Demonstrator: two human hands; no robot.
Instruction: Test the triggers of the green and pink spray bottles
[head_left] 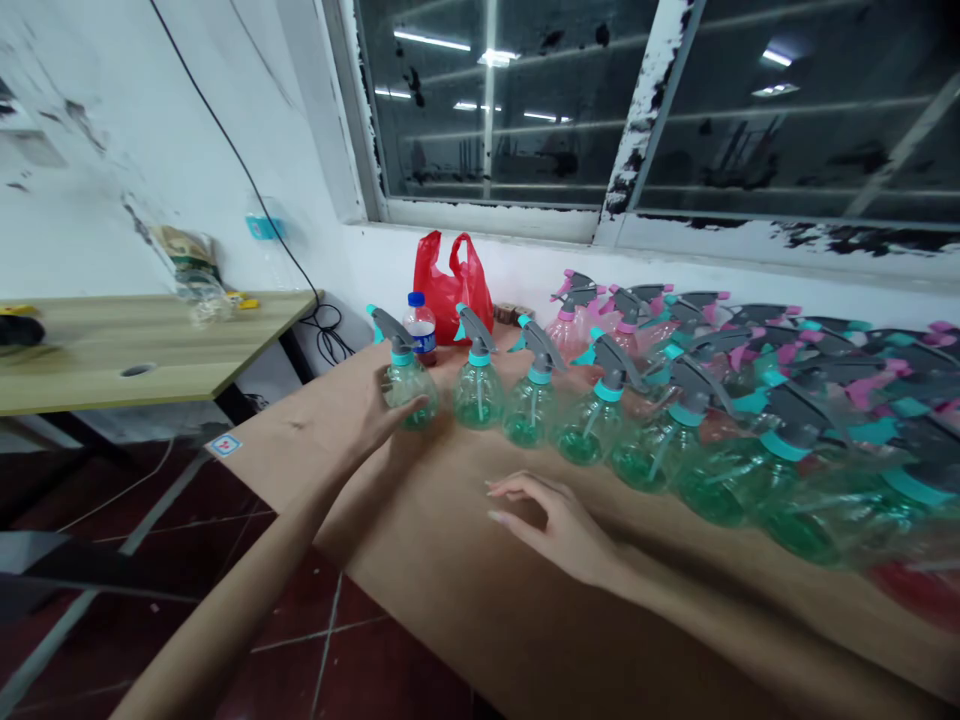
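Left grip (384,408) wraps a spray bottle (422,394) at row's end
The hold likely keeps it upright; right grip (551,522) hovers half-open, empty, the bottle row (660,445) beyond.

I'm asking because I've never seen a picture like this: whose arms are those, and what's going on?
There's no robot here, just a person's two bare hands. The camera sits on the person's head, looking forward and down, so the arms reach in from the bottom. The left hand is curled around a clear spray bottle with a grey and turquoise trigger top. The right hand is loosely open above the brown tabletop, holding nothing. More turquoise-trimmed spray bottles stand in a row, with pink-trimmed ones behind. At the back are a red plastic bag and a blue-capped drink bottle.
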